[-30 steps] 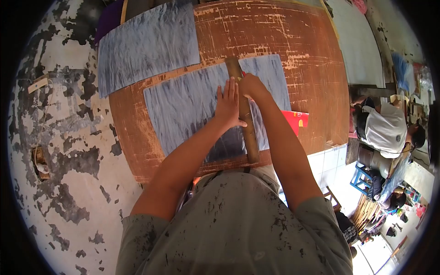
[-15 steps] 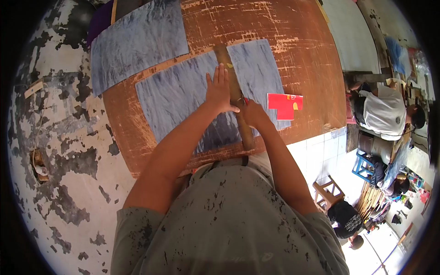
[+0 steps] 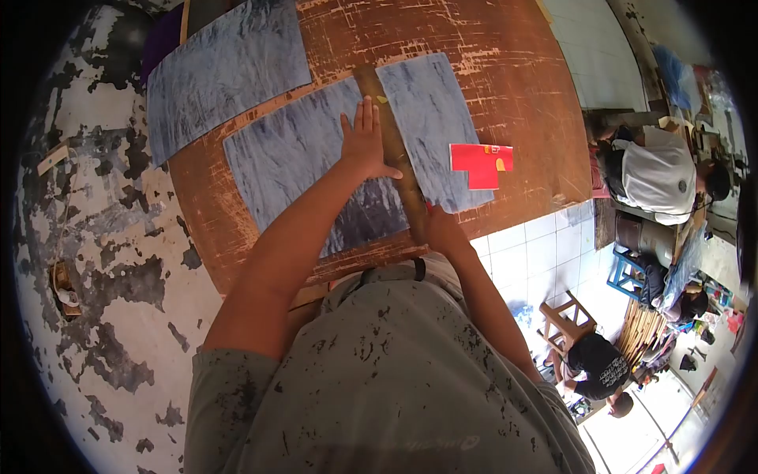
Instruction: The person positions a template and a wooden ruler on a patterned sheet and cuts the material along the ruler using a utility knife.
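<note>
My left hand (image 3: 363, 148) lies flat, fingers spread, on a blue-grey streaked sheet (image 3: 296, 146), its thumb reaching onto a brown ruler-like strip (image 3: 407, 186). The strip crosses the sheet lengthwise, from the far edge toward my body. My right hand (image 3: 444, 231) is closed at the strip's near end, around a red-handled cutter (image 3: 429, 207). Only a bit of red shows; the blade is hidden. Right of the strip lies another streaked section (image 3: 430, 118). A red card-like piece (image 3: 478, 164) rests partly over its right edge.
Another streaked sheet (image 3: 229, 75) lies at the far left of the scratched brown table (image 3: 521, 103). A peeling wall (image 3: 110, 316) stands on the left. On the right are a wooden stool (image 3: 567, 322), a blue stool (image 3: 625, 272) and several people (image 3: 659, 174).
My right hand has slid along the strip toward my body, to its near end. The left hand stays flat in about the same spot. The whole view has shifted slightly.
</note>
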`<action>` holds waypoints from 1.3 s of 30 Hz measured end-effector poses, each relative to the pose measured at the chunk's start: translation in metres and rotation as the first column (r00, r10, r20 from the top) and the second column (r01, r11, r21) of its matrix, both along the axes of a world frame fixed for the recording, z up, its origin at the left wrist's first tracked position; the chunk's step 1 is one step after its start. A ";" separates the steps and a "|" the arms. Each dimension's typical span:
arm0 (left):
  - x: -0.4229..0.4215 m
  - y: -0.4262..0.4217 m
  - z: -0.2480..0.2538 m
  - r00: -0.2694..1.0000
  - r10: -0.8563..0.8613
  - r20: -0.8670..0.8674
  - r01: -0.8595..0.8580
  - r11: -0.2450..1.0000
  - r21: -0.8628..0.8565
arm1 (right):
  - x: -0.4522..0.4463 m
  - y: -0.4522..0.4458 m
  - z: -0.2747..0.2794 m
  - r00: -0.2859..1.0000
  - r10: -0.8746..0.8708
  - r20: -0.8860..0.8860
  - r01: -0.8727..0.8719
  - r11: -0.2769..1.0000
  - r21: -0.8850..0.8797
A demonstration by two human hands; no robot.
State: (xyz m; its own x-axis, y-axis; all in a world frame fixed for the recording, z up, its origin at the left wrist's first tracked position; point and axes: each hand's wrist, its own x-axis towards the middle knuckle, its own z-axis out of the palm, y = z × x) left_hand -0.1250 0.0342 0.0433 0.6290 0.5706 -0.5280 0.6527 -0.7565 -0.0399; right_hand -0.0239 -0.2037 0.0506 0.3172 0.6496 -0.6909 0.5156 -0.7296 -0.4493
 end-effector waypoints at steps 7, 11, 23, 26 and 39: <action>-0.001 -0.001 -0.001 1.000 -0.002 -0.008 0.002 1.000 -0.005 | -0.004 -0.047 -0.002 0.980 0.192 0.055 -0.197 0.975 0.100; 0.002 0.001 -0.002 1.000 0.001 -0.019 -0.001 1.000 -0.001 | -0.009 -0.060 0.005 1.000 -0.024 -0.007 0.023 0.998 -0.061; -0.001 0.001 0.003 1.000 0.025 0.020 -0.024 0.999 -0.023 | 0.012 -0.086 0.012 0.998 0.067 0.014 -0.064 0.984 -0.169; 0.002 0.001 0.003 0.999 0.042 0.027 -0.040 0.997 -0.059 | 0.047 -0.071 0.038 0.964 -0.227 0.139 0.177 0.936 0.304; -0.003 -0.002 0.000 0.999 0.021 0.040 -0.019 0.999 -0.037 | 0.153 -0.008 -0.048 0.782 -0.423 0.458 0.103 0.813 0.574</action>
State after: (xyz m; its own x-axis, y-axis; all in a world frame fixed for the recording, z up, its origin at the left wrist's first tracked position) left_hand -0.1284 0.0319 0.0432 0.6387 0.5640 -0.5234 0.6682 -0.7439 0.0138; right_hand 0.1293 -0.2120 0.0025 0.7396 0.6712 0.0488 0.6042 -0.6304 -0.4874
